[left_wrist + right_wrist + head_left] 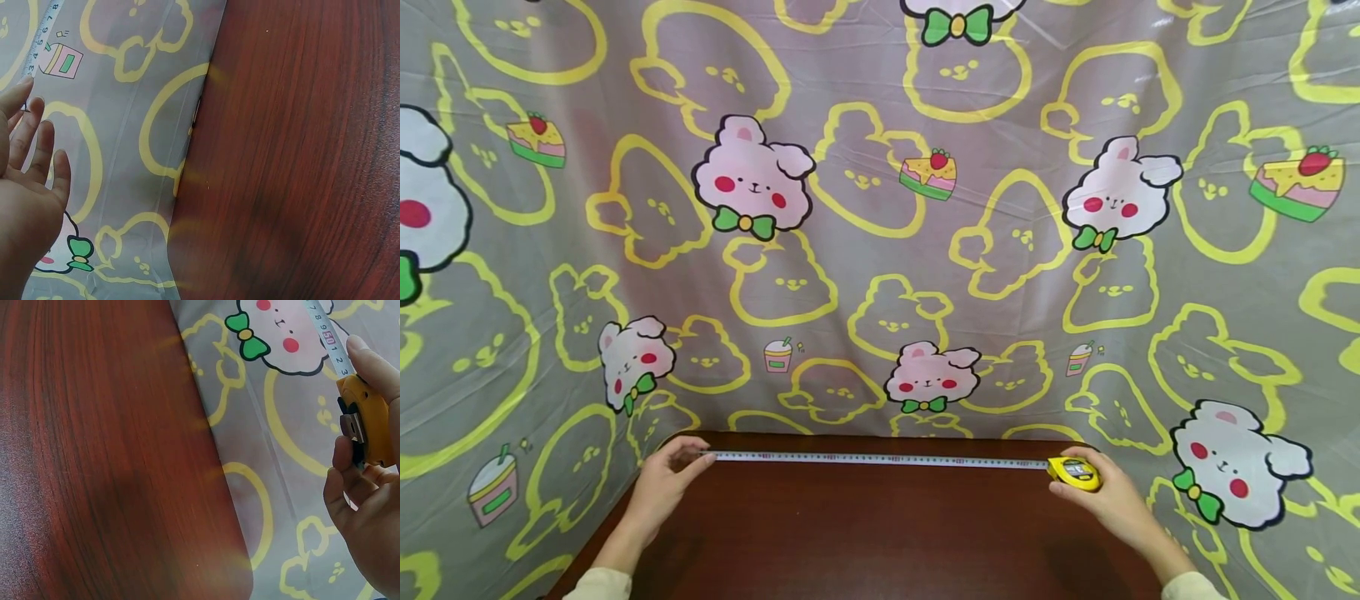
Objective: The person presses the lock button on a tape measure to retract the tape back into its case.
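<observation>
A yellow tape measure point(1074, 472) is gripped by the right hand point(1105, 492); in the right wrist view its yellow case point(367, 419) lies between thumb and fingers. The white tape blade point(880, 460) runs out straight to the left, across the far part of the table. At its far left end the left hand point(662, 483) pinches the blade tip between thumb and index finger. In the left wrist view the other fingers of the left hand point(31, 162) are spread, and the blade point(42, 37) shows numbers from about 3 to 8.
A dark reddish-brown wooden table point(865, 533) lies below the hands. Grey cloth point(865, 250) printed with yellow outlines and white rabbit heads hangs behind it and on both sides, close to the table's edges.
</observation>
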Demonstrator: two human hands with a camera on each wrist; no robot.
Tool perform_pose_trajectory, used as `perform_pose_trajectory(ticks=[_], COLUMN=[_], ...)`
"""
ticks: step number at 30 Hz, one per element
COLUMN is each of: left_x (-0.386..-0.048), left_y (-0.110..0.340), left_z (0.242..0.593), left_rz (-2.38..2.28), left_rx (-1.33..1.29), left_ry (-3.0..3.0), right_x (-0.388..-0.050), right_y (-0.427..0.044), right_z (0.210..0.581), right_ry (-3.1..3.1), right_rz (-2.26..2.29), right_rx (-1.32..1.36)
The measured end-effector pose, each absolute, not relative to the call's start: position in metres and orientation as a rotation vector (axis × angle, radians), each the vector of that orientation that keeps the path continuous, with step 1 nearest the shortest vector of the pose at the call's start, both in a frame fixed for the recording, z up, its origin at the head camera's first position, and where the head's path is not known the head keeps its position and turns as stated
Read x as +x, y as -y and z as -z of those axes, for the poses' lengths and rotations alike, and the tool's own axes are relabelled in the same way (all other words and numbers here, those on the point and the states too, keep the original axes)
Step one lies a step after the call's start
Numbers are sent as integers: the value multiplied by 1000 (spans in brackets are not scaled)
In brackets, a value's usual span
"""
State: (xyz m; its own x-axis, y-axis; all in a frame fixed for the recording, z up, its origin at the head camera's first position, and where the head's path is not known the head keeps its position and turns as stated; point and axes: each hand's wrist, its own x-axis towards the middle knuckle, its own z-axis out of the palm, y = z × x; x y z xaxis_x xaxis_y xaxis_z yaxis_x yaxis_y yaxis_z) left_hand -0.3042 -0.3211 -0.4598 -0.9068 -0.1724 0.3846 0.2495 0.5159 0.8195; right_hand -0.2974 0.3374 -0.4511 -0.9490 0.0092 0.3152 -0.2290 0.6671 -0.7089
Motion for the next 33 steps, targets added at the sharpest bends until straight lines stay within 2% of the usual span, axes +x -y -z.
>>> perform_pose_trajectory(ticks=[33], left_x=[-308], left_y=[307], left_z=[470], left_rz=[1345], left_rx=[-122], left_ry=[2328], right_x=[-298], right_y=[-327], right_z=[460], right_ry=[2587], right_rz=[-1147], right_rx=[212])
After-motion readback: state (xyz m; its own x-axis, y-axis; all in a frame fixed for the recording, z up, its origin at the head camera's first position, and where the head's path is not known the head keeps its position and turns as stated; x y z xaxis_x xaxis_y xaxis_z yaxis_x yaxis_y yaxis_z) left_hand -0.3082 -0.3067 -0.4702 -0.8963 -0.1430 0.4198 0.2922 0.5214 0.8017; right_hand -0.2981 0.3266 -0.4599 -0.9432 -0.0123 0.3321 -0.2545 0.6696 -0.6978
